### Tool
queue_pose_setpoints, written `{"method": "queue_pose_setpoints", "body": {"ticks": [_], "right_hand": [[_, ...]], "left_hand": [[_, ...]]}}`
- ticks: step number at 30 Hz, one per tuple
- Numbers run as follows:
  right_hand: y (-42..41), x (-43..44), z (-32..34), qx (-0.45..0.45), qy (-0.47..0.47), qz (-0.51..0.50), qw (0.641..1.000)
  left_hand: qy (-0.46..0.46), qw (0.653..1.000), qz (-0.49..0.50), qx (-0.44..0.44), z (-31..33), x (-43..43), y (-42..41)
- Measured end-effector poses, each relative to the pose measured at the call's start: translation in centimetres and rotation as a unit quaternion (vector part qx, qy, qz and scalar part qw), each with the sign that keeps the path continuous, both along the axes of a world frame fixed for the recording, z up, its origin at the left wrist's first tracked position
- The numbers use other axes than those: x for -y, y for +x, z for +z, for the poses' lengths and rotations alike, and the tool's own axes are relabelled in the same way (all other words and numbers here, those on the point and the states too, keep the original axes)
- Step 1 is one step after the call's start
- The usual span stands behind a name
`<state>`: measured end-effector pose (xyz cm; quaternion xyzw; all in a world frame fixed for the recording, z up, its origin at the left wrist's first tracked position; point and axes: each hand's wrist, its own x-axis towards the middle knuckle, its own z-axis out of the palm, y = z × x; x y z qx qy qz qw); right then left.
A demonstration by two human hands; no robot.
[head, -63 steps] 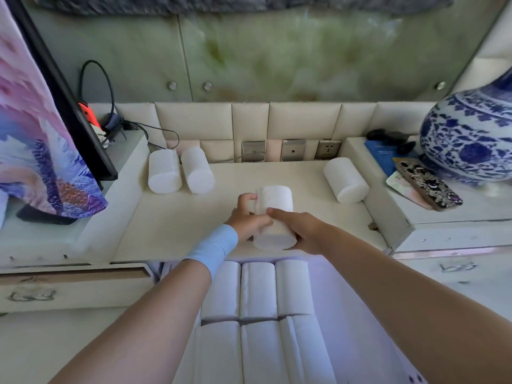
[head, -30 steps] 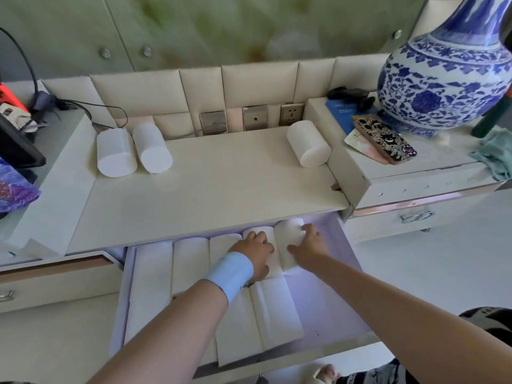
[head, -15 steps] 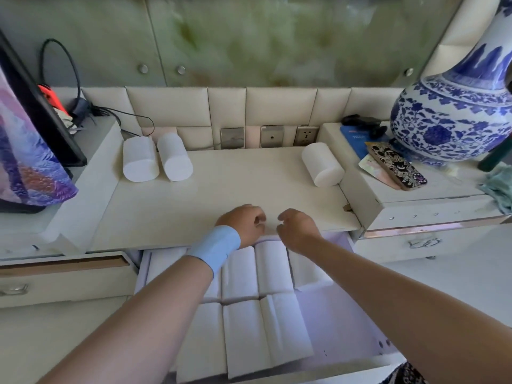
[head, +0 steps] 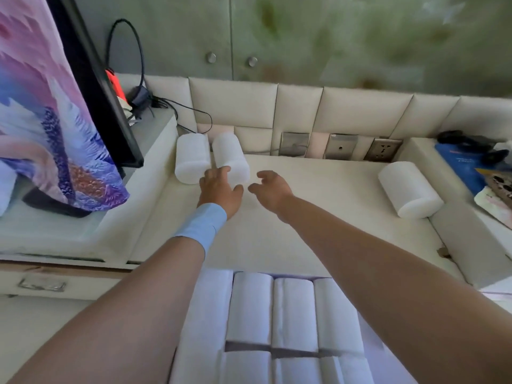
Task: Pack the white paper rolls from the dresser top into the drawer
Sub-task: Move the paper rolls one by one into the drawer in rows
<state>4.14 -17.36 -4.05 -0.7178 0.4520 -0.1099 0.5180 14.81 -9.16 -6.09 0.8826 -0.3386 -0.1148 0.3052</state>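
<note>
While both hands' fingers spread empty, left hand touching nearer roll, lying lengthwise front-to-back.

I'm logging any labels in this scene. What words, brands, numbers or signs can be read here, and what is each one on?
None can be read.
Blue book at the right: faint print on the cover, too blurred to read.
White paper rolls: plain, no print visible.
Wall socket: only plug holes, no lettering.
</note>
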Motion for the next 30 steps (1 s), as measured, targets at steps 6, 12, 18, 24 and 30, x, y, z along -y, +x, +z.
{"method": "queue_pose_setpoints", "body": {"ticks": [6,12,18,24,30], "right_hand": [[3.9,0.9,-1.7,0.085,0.101,-0.010,0.991],[5.2,2.0,-2.9,0.146,0.166,-0.075,0.972],[2.9,1.6,-3.1,0.049,0.170,-0.063,0.982],[-2.6,1.1,-2.1,0.042,0.226,-0.047,0.972],[-10.3,-1.3,0.0,0.120,0.282,-0.035,0.951]], "left_hand": [[-0.083,0.988,0.012,-0.128,-0.8,1.8,2.7],[-0.130,0.972,0.036,-0.192,-0.6,2.3,2.8],[-0.103,0.975,0.039,-0.195,0.0,1.7,1.3],[-0.088,0.966,-0.002,-0.244,1.3,-0.2,-2.1],[-0.122,0.948,-0.010,-0.293,4.4,-2.5,-6.7]]}}
